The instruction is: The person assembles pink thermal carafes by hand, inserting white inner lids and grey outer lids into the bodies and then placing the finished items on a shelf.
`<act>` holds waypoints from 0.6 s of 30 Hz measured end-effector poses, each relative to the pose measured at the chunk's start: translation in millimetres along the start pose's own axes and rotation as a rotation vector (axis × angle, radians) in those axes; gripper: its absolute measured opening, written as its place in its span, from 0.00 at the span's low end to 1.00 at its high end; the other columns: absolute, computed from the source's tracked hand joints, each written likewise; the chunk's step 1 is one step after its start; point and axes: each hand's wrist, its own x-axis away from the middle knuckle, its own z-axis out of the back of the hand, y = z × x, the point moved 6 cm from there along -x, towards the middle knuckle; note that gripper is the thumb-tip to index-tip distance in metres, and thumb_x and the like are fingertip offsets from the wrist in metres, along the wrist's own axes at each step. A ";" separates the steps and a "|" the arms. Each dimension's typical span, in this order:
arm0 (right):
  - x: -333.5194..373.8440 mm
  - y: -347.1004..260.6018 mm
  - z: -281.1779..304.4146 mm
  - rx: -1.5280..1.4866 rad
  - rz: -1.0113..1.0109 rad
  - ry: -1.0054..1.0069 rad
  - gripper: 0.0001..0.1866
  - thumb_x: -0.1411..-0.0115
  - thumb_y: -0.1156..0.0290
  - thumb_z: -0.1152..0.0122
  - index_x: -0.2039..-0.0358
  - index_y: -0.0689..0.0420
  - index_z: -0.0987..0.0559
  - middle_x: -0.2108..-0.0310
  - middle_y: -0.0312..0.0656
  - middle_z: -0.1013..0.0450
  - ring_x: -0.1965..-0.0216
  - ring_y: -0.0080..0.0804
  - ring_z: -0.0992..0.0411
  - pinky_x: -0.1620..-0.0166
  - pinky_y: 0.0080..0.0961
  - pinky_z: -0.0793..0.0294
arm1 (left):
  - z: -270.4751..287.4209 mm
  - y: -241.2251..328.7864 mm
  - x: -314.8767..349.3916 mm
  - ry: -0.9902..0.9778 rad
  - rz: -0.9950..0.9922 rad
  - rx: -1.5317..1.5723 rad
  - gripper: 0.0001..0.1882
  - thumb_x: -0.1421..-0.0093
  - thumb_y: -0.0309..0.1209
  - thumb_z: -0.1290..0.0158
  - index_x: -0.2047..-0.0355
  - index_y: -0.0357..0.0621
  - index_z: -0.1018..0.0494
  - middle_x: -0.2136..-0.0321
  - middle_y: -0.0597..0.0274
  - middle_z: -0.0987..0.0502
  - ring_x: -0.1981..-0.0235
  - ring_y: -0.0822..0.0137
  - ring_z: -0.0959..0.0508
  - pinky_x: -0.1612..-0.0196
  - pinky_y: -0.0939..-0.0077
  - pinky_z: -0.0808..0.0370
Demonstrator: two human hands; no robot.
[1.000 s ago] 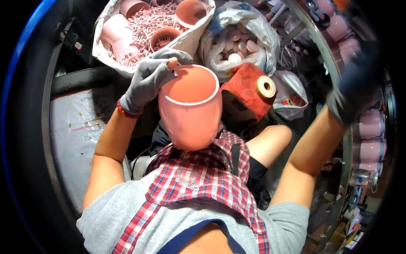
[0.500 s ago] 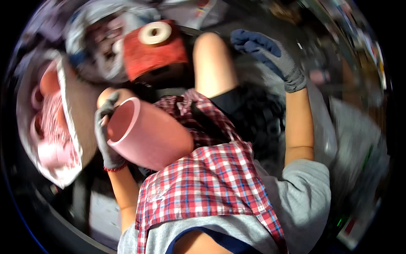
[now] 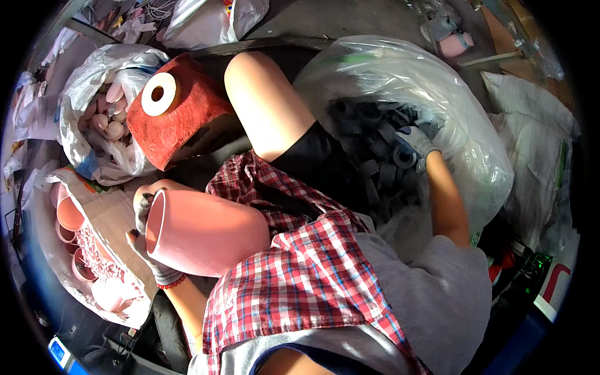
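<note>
My left hand [image 3: 149, 240], in a grey glove with a dark palm, is closed around the rim end of a pink plastic pot [image 3: 209, 232]. The pot lies on its side across my lap, mouth to the left, closed end against my checked apron [image 3: 300, 275]. Off to the right, my gloved right hand [image 3: 417, 142] reaches into a large clear plastic bag [image 3: 462, 106]. It touches dark grey ring-shaped parts [image 3: 378, 145] heaped inside. Its fingertips are partly lost among them, so its grip is unclear.
A red cloth-covered block [image 3: 187, 125] carries a cream tape-like roll [image 3: 160, 94]. Behind it, left, stands a white bag [image 3: 103, 62] of pale pink pieces. A sack [image 3: 119, 219] at the left holds pink pots and shredded strips. A pink bottle-like item [image 3: 456, 45] lies far right.
My right hand has dropped from the air into the bag of grey rings. The left hand still holds the pink pot. My view has turned to the right.
</note>
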 end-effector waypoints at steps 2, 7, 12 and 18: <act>-52.1 81.5 -27.2 -0.121 -0.211 0.110 0.31 0.45 0.45 0.44 0.51 0.59 0.26 0.60 0.55 0.26 0.56 0.44 0.27 0.52 0.37 0.31 | -7.5 -0.2 9.7 0.022 -0.041 -0.126 0.43 0.44 0.60 0.57 0.37 0.40 0.47 0.39 0.53 0.42 0.38 0.57 0.41 0.37 0.61 0.46; -55.2 74.6 -74.9 -0.076 -0.392 0.251 0.32 0.45 0.45 0.45 0.48 0.57 0.28 0.58 0.59 0.27 0.54 0.47 0.28 0.51 0.39 0.31 | -37.4 2.6 41.7 0.050 -0.113 -0.702 0.54 0.53 0.63 0.47 0.36 0.40 0.52 0.38 0.52 0.45 0.37 0.55 0.43 0.37 0.60 0.46; -27.6 56.6 -56.6 -0.052 -0.396 0.353 0.32 0.45 0.47 0.44 0.47 0.59 0.29 0.58 0.59 0.27 0.54 0.48 0.28 0.52 0.39 0.30 | 18.5 12.5 68.7 0.175 -0.303 -0.425 0.70 0.69 0.67 0.38 0.35 0.39 0.59 0.36 0.51 0.52 0.35 0.54 0.47 0.36 0.58 0.48; 3.9 59.2 -66.7 -0.071 -0.332 0.437 0.32 0.45 0.50 0.44 0.46 0.60 0.31 0.59 0.59 0.27 0.55 0.48 0.28 0.52 0.39 0.30 | -18.1 30.4 50.5 0.063 -0.244 -0.906 0.75 0.78 0.55 0.28 0.34 0.40 0.59 0.36 0.50 0.48 0.35 0.56 0.47 0.35 0.60 0.51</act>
